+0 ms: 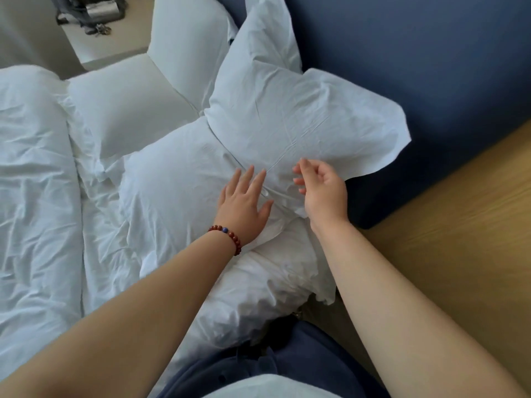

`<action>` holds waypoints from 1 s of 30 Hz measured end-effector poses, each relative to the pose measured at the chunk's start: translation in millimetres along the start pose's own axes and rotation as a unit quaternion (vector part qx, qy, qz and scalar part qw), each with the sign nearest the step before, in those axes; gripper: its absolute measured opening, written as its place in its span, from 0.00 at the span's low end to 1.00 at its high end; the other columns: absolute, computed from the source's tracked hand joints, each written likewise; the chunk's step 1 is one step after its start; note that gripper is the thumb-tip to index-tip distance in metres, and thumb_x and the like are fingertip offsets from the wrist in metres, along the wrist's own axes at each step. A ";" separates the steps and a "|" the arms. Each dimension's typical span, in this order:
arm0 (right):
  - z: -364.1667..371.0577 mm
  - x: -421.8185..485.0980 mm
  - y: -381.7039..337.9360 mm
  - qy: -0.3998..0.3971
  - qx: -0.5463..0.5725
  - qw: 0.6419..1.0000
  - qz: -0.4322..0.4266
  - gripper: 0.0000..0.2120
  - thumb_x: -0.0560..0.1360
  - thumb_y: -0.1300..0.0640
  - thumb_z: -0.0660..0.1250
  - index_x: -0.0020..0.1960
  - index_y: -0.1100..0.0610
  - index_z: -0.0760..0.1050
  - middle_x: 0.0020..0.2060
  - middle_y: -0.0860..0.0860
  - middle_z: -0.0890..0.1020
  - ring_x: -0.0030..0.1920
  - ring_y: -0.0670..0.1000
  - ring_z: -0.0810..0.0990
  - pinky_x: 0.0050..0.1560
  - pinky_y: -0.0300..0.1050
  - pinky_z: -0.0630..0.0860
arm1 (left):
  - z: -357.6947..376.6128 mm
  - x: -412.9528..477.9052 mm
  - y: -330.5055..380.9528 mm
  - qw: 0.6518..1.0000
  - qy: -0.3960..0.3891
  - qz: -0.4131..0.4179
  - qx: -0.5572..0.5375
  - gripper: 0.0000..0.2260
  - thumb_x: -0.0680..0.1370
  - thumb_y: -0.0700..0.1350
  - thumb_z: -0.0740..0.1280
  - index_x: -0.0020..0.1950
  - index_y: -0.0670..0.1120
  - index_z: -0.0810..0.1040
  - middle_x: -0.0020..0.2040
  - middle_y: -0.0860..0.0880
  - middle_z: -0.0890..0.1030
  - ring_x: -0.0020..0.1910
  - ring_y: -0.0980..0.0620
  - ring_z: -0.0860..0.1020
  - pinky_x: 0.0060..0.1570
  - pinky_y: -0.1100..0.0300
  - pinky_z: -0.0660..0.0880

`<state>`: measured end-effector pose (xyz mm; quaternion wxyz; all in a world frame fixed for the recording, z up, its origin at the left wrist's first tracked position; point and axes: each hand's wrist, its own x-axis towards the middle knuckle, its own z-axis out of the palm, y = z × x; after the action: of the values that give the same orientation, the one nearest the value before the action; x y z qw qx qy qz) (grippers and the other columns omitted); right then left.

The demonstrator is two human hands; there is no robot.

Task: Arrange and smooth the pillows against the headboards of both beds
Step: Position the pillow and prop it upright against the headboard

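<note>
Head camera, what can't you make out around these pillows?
Head view only.
Dark things on the bedside table: cut by the top edge, too small to name.
Front pillow: near edge partly hidden behind the left forearm.
Headboard: top cut off by the frame.
Second bed: outside the view.

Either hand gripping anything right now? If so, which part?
Nothing is held. The left hand lies flat, fingers straight, on the near pillow. The right hand hovers beside it, fingers loosely curled and empty.
</note>
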<state>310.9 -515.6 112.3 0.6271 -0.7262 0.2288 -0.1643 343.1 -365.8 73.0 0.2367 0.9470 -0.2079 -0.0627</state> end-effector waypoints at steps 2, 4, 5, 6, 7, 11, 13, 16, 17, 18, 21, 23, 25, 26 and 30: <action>1.5 6.8 -15.5 0.009 -0.018 0.999 -0.035 0.09 0.80 0.47 0.64 0.46 0.50 0.79 0.41 0.45 0.84 0.44 0.43 0.82 0.48 0.43 0.79 | -16.4 10.4 6.3 0.998 0.035 0.041 -0.012 0.26 0.82 0.54 0.57 0.79 0.53 0.54 0.80 0.52 0.52 0.79 0.50 0.46 0.76 0.49 0.48; 0.2 13.5 -26.5 0.015 -0.035 0.997 -0.066 0.09 0.80 0.48 0.64 0.46 0.50 0.79 0.42 0.44 0.83 0.45 0.42 0.82 0.50 0.42 0.79 | -29.8 22.1 9.0 0.994 0.070 0.079 -0.028 0.24 0.82 0.53 0.57 0.78 0.50 0.59 0.79 0.50 0.58 0.79 0.49 0.50 0.75 0.45 0.53; -1.3 17.1 -31.5 0.019 -0.048 0.995 -0.081 0.09 0.80 0.48 0.64 0.47 0.51 0.79 0.42 0.43 0.83 0.45 0.41 0.81 0.50 0.39 0.78 | -35.8 28.8 10.3 0.991 0.087 0.099 -0.037 0.24 0.82 0.54 0.56 0.77 0.49 0.62 0.78 0.50 0.61 0.78 0.48 0.53 0.75 0.43 0.56; -2.8 21.2 -36.7 0.023 -0.065 0.993 -0.097 0.09 0.80 0.49 0.64 0.48 0.52 0.79 0.42 0.42 0.82 0.45 0.39 0.80 0.49 0.34 0.76 | -41.0 36.2 12.5 0.986 0.103 0.122 -0.044 0.24 0.81 0.54 0.54 0.76 0.48 0.64 0.77 0.49 0.64 0.78 0.47 0.55 0.74 0.42 0.58; -4.3 26.3 -42.8 0.027 -0.086 0.989 -0.115 0.09 0.80 0.49 0.64 0.49 0.52 0.79 0.42 0.41 0.82 0.45 0.37 0.79 0.47 0.30 0.73 | -46.0 44.2 16.3 0.981 0.118 0.146 -0.049 0.24 0.81 0.54 0.53 0.75 0.47 0.66 0.76 0.48 0.66 0.77 0.47 0.58 0.74 0.43 0.59; -15.3 60.6 -62.9 0.044 -0.242 0.934 -0.261 0.10 0.80 0.52 0.63 0.54 0.56 0.80 0.49 0.47 0.83 0.52 0.46 0.79 0.54 0.38 0.74 | -65.3 86.1 45.6 0.953 0.169 0.252 -0.022 0.21 0.81 0.49 0.53 0.72 0.43 0.70 0.71 0.46 0.73 0.75 0.46 0.64 0.72 0.50 0.60; -27.3 82.5 -61.1 0.040 -0.343 0.892 -0.291 0.12 0.80 0.52 0.63 0.56 0.58 0.80 0.51 0.51 0.83 0.54 0.52 0.79 0.56 0.46 0.74 | -71.3 112.5 59.0 0.945 0.127 0.299 0.033 0.23 0.82 0.52 0.52 0.73 0.44 0.69 0.73 0.47 0.71 0.75 0.46 0.63 0.73 0.51 0.58; -51.5 99.6 -38.2 0.057 -0.445 0.856 -0.259 0.19 0.78 0.48 0.62 0.60 0.59 0.79 0.57 0.55 0.82 0.58 0.58 0.80 0.57 0.53 0.74 | -72.0 156.4 59.0 0.930 0.027 0.317 0.185 0.29 0.81 0.61 0.45 0.79 0.49 0.59 0.78 0.50 0.61 0.78 0.49 0.55 0.76 0.53 0.47; -56.6 99.1 -28.6 0.064 -0.459 0.850 -0.249 0.22 0.77 0.45 0.61 0.62 0.60 0.78 0.59 0.56 0.81 0.60 0.59 0.79 0.58 0.54 0.74 | -74.7 171.4 55.6 0.931 0.017 0.292 0.219 0.30 0.80 0.63 0.44 0.79 0.50 0.56 0.79 0.51 0.59 0.79 0.50 0.53 0.76 0.53 0.44; -59.1 97.0 -21.3 0.066 -0.457 0.854 -0.241 0.25 0.77 0.43 0.59 0.63 0.60 0.77 0.60 0.57 0.81 0.60 0.59 0.78 0.57 0.55 0.74 | -79.3 184.5 52.7 0.937 0.020 0.256 0.236 0.31 0.80 0.64 0.44 0.79 0.50 0.56 0.79 0.50 0.59 0.79 0.49 0.53 0.77 0.52 0.44; -54.7 95.1 -21.0 0.080 -0.435 0.869 -0.220 0.28 0.77 0.39 0.57 0.63 0.59 0.77 0.59 0.56 0.81 0.57 0.60 0.79 0.54 0.56 0.76 | -94.0 205.5 58.4 0.945 0.047 0.229 0.227 0.31 0.80 0.63 0.43 0.74 0.48 0.67 0.73 0.49 0.70 0.74 0.47 0.63 0.76 0.48 0.52; -53.2 99.5 -29.9 0.109 -0.467 0.848 -0.227 0.27 0.76 0.38 0.57 0.59 0.56 0.80 0.56 0.52 0.83 0.52 0.59 0.80 0.49 0.54 0.76 | -93.4 204.7 70.4 0.926 0.013 0.308 0.216 0.32 0.79 0.63 0.43 0.72 0.47 0.71 0.69 0.47 0.75 0.69 0.45 0.71 0.71 0.49 0.61; -53.2 104.3 -32.8 0.102 -0.498 0.829 -0.234 0.27 0.75 0.37 0.57 0.60 0.55 0.80 0.56 0.51 0.83 0.52 0.58 0.81 0.48 0.52 0.75 | -86.7 199.8 73.7 0.912 -0.029 0.334 0.238 0.34 0.77 0.65 0.43 0.74 0.48 0.68 0.69 0.48 0.74 0.68 0.46 0.72 0.69 0.52 0.63; -52.9 104.6 -30.0 0.087 -0.511 0.822 -0.237 0.28 0.76 0.36 0.57 0.62 0.55 0.78 0.57 0.51 0.82 0.53 0.57 0.80 0.49 0.52 0.75 | -84.3 199.5 69.6 0.917 -0.035 0.314 0.245 0.35 0.76 0.67 0.42 0.74 0.49 0.67 0.70 0.48 0.74 0.68 0.46 0.71 0.70 0.52 0.62; -51.7 86.1 -8.6 0.020 -0.477 0.866 -0.150 0.33 0.77 0.33 0.51 0.72 0.52 0.69 0.63 0.54 0.78 0.57 0.60 0.78 0.52 0.52 0.76 | -81.3 197.6 41.4 0.935 -0.020 0.251 0.249 0.37 0.75 0.71 0.43 0.73 0.50 0.67 0.71 0.48 0.72 0.70 0.46 0.70 0.72 0.50 0.61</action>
<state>357.2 -604.1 124.9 0.1667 -0.9590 0.1801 -0.1421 524.6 -448.4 160.2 -0.0024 0.8909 -0.4529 0.0332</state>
